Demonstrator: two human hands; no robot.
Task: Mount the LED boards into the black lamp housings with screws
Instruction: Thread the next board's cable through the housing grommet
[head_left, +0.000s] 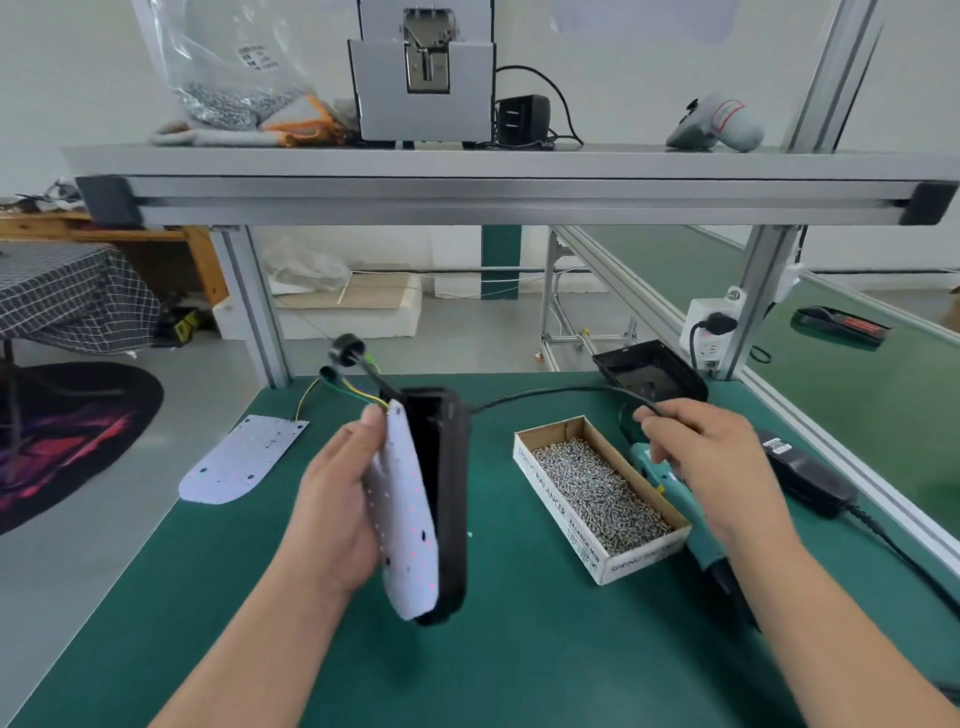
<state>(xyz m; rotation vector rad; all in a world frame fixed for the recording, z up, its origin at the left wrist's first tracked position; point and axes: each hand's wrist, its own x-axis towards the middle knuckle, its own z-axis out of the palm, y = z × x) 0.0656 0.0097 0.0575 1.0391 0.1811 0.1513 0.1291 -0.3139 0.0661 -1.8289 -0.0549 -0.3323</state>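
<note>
Now left hand (332, 499) grips board (402, 509) and housing (448, 493); right hand (717, 467) grips screwdriver (647, 462) beside box (545, 493) full of screws (602, 493).

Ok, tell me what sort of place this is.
Probably a small lamp-assembly workstation: a green-matted bench under an aluminium-profile frame, a cardboard box of loose screws beside a teal electric screwdriver, and an LED board held against a black lamp housing.

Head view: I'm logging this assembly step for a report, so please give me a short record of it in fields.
left hand: grips LED board against black housing, both on edge
right hand: pinches black cable above teal screwdriver
screws: loose in cardboard box, right of the housing
spare board: flat on green mat, left
second housing: far right of mat
</note>
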